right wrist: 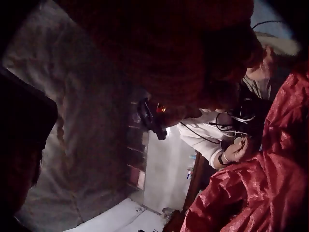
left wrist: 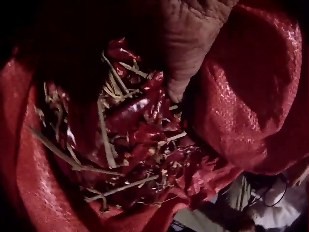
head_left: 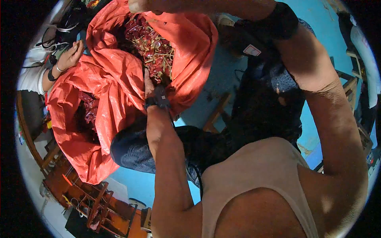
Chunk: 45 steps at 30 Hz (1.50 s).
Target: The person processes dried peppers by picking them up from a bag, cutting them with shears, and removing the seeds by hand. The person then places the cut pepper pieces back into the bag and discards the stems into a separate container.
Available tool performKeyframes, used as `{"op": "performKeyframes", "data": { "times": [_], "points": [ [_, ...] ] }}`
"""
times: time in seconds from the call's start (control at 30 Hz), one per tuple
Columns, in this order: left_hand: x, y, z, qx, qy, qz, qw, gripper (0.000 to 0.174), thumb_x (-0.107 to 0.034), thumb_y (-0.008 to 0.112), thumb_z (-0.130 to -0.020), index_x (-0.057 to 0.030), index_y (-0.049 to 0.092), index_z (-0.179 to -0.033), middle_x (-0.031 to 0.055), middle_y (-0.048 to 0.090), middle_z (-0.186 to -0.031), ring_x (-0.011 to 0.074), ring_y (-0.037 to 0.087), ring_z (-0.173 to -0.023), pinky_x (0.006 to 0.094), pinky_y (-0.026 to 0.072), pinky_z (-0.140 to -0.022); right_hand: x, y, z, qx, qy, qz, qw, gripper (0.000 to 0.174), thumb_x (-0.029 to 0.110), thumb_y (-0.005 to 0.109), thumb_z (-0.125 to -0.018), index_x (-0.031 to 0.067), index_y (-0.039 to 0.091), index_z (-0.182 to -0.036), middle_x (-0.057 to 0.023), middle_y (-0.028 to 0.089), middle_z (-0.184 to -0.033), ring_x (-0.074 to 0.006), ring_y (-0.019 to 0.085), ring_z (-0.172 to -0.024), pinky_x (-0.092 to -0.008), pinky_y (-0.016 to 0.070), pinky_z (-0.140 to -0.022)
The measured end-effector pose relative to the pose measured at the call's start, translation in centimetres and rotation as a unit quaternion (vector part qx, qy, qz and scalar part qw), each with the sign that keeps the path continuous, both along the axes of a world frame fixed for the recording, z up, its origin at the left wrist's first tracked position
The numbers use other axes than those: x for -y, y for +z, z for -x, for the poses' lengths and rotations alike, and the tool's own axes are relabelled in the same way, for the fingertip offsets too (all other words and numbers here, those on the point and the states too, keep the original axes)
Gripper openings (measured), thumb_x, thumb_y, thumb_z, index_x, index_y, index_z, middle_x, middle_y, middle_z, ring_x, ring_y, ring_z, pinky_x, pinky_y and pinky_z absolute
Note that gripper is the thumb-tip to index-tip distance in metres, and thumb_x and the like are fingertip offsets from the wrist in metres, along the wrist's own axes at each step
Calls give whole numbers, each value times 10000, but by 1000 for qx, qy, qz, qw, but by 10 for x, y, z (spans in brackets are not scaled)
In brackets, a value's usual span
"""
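Note:
A red woven sack stands open in the head view, holding dried red chillies mixed with straw-like stalks. My left hand reaches down into it against the chillies. In the left wrist view its thumb points down at the chillies, while the other fingers are lost in shadow. My right hand is raised over the sack's far side, mostly cut off by the top edge. In the right wrist view that hand is a dark blur; I cannot tell whether it holds anything.
Beside the first sack, another red sack opening shows more chillies. Another person's hand, with a bracelet and white sleeve, is at the left. A wooden rack stands lower left on the blue floor. My knee borders the sacks.

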<state>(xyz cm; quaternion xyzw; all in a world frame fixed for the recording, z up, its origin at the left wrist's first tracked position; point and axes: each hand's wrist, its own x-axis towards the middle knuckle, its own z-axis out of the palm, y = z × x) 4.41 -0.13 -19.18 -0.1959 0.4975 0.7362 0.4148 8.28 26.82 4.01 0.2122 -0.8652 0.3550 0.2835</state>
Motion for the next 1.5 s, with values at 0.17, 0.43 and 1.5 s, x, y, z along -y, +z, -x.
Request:
{"op": "performKeyframes", "data": {
  "times": [0.17,0.43,1.5],
  "points": [
    [-16,6,6,-53,-3,-34,998,465,-407,490,-818,-78,478,-1146,84,558,-1048,244,555,-887,360,462,-779,-1,-28,33,-251,-23,-146,957,288,15,516,-698,16,309,-498,-86,256,-439,-187,303,-386,-319,309,-413],
    [-69,43,45,-194,-12,76,978,416,-130,658,-737,-28,426,-1066,92,563,-888,226,575,-660,332,491,-547,7,-17,37,-335,-34,-19,941,294,-4,539,-658,18,304,-482,-101,259,-442,-226,343,-385,-345,302,-399],
    [-56,114,20,-376,-14,171,911,154,-139,526,-821,-16,524,-913,48,566,-859,143,545,-733,279,456,-660,67,-77,7,39,99,0,994,204,218,502,-690,40,590,-642,-138,571,-601,-275,560,-529,-368,449,-513]
  ]
}}
